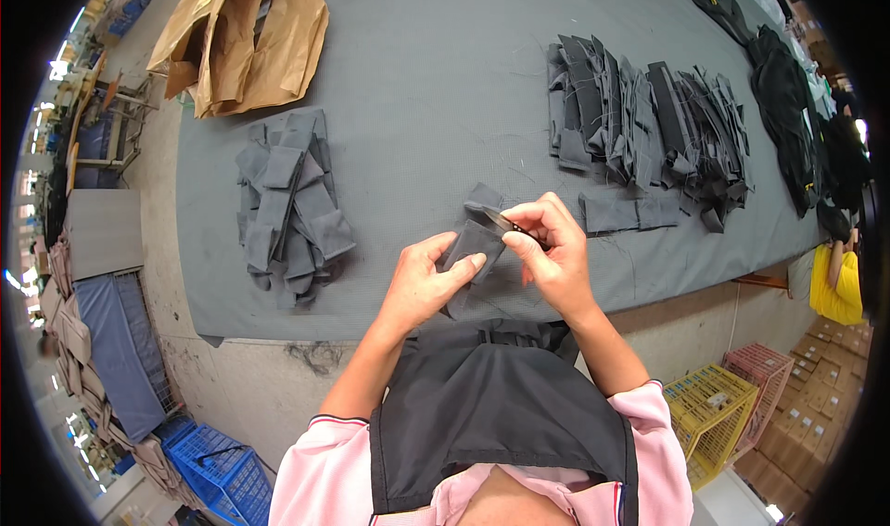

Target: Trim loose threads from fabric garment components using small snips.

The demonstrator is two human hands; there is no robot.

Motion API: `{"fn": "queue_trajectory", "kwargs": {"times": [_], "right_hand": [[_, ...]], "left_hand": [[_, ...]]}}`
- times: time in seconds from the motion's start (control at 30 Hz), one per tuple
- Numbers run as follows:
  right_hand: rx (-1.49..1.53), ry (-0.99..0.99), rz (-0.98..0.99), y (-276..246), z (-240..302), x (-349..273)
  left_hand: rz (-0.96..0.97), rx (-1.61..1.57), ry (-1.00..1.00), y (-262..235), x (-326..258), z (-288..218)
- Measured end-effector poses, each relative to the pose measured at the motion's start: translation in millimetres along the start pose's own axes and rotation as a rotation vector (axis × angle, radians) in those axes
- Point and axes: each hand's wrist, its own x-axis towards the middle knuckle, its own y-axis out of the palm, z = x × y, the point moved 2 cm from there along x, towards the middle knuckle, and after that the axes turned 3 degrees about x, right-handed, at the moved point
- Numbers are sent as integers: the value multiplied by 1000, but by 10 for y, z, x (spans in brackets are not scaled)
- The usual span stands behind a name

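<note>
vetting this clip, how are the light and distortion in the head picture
Head view: fairly even light on the left hand and right hand, no harsh shadows; head view: blown-out bright spots at the left rim; head view: fisheye bends the table's edges, corners go black.

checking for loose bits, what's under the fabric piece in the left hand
Grey table cover shows beside the fabric piece; the piece and left hand hide anything directly beneath.
</note>
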Motion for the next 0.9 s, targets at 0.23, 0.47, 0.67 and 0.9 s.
{"fn": "queue_trajectory", "kwargs": {"times": [0.23,0.47,0.67,0.9], "right_hand": [[-204,-68,-6,36,14,-72],[141,82,-37,139,-60,-238],[220,284,26,148,-102,-280],[478,439,-1,155,-130,-261]], "left_hand": [[-24,36,92,-65,-46,-30],[-24,75,79,25,-64,187],[-40,224,200,-6,-105,66],[41,-42,79,1,-80,161]]}}
